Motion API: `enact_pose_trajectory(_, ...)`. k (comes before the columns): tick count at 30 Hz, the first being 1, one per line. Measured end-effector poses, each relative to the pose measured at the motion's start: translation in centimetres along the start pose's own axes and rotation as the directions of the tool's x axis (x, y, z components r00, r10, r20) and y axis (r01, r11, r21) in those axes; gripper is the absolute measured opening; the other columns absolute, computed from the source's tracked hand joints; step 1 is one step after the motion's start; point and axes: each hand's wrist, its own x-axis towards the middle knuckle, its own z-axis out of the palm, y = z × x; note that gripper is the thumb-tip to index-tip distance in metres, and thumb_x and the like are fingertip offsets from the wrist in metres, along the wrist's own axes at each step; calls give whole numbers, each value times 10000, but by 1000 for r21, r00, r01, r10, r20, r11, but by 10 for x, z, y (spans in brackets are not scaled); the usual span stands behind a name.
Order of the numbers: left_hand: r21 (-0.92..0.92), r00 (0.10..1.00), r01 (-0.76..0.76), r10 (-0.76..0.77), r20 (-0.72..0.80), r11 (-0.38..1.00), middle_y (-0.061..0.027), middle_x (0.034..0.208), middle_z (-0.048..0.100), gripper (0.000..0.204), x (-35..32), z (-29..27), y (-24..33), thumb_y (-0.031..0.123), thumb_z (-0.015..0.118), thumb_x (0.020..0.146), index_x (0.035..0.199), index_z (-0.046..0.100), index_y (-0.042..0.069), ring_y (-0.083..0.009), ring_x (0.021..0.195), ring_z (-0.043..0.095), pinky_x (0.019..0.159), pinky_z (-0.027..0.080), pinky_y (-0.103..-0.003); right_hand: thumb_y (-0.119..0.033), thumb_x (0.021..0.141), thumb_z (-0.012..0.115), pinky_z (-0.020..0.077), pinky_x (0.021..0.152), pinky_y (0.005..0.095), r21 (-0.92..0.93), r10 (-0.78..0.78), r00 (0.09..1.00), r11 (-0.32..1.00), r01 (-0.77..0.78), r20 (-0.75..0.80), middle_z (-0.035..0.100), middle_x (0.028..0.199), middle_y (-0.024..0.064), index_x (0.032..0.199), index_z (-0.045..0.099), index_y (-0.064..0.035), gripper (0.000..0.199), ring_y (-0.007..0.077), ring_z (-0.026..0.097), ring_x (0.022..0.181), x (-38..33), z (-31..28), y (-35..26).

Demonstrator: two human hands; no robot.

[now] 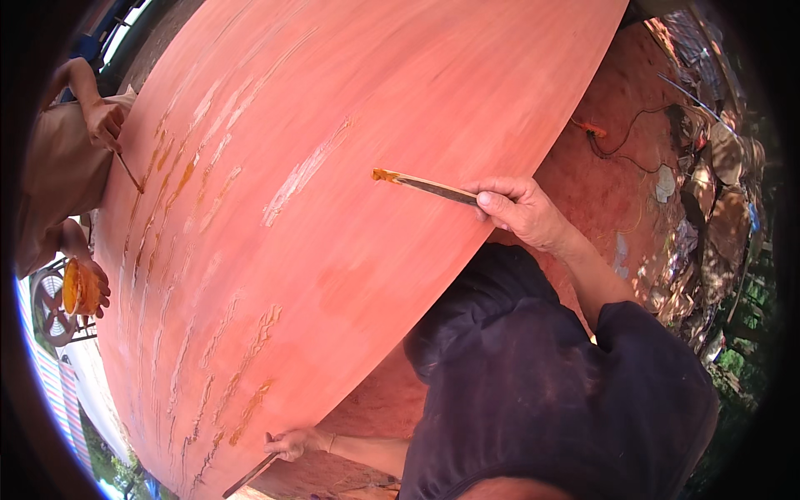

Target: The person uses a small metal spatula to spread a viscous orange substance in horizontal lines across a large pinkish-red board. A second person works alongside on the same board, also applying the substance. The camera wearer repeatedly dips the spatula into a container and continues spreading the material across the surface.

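A thin flat wooden stick [433, 187], dark along one side, is pinched in my right hand [521, 210] over the right part of a large pinkish-red panel [400, 275]. Amber-brown paste coats its tip, which points left. Down at the panel's near edge, my left hand [289, 444] is closed on another narrow dark stick [252, 475], whose lower end reaches toward the frame's bottom. Lines of glossy amber paste [250, 408] run along the panel's left and near parts. A paler smear [307, 173] lies left of the right hand's stick.
At the left, a co-worker's hand [104, 123] works a thin stick on the panel; the other holds an orange tub [81, 287]. A fan [54, 304] stands behind. Reddish ground [617, 158] with an orange-ended cable [593, 130] and stacked debris [725, 200] lie at right.
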Motion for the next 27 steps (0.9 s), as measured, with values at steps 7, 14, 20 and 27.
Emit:
enact_pose_trajectory(7,-55,1000,-12,11,-6,998,43,723,373,486,0,2,0,412,508,1045,964,697,-28,-85,599,328,494,235,-248,-161,1019,605,479,777,248,-110,-23,999,994,26,28,651,885,-23,1204,701,46,294,62,559,850,8,38,4)
enact_pose_trajectory(14,-54,998,-47,49,40,997,56,682,328,472,3,-1,-7,364,500,1058,941,692,-51,-78,579,312,496,228,-249,-153,995,629,490,763,244,-244,-72,988,969,37,-133,702,943,-1,1179,712,41,279,66,596,858,2,58,10)
enact_pose_trajectory(20,-63,992,-68,74,101,996,69,636,274,467,9,-3,-11,342,498,1063,943,680,-71,-74,538,279,483,201,-242,-77,963,654,455,615,252,-559,-316,929,813,161,-192,651,830,20,1160,730,-6,222,80,560,693,-7,79,16)
enact_pose_trajectory(27,-101,990,-20,34,135,995,66,617,254,485,8,-4,-11,353,487,1067,958,668,-83,-61,509,254,460,179,-240,-49,868,716,449,493,363,-862,-577,814,445,243,-69,522,743,88,1163,716,-48,295,238,560,575,-20,121,38)
